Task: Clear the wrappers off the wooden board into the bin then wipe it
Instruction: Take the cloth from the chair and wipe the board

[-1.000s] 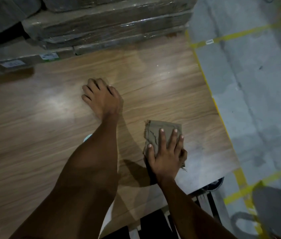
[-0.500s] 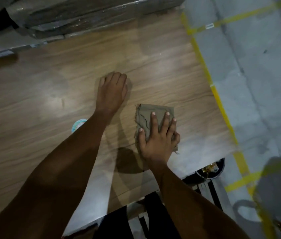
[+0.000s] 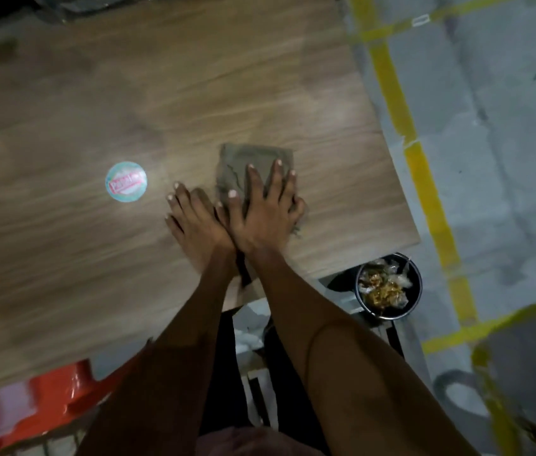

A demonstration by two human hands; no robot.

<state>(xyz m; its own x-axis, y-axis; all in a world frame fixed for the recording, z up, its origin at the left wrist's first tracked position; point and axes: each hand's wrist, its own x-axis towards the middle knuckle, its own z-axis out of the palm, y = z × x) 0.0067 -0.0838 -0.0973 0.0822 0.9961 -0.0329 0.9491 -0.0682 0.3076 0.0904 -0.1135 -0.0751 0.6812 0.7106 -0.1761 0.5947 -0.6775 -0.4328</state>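
The wooden board (image 3: 102, 103) fills the upper left of the head view. A folded grey-brown cloth (image 3: 253, 159) lies flat near the board's right front corner. My right hand (image 3: 265, 205) presses down on the cloth with fingers spread. My left hand (image 3: 196, 222) rests flat on the bare board just left of it, touching the right hand at the thumb side, fingers apart and holding nothing. A round teal and red sticker (image 3: 126, 181) sits on the board to the left of my hands. A black bin (image 3: 388, 284) with wrappers inside stands on the floor below the board's corner.
Grey concrete floor (image 3: 506, 126) with yellow tape lines (image 3: 424, 172) runs along the board's right edge. A red-orange plastic object (image 3: 53, 399) sits low at the front left. A dark frame (image 3: 260, 386) shows under the board's front edge. Wrapped stacks lie at the far edge.
My left hand has slid back toward me and now lies beside my right hand. The right hand stays pressed on the cloth. The view has tilted down, so the bin and sticker show fully.
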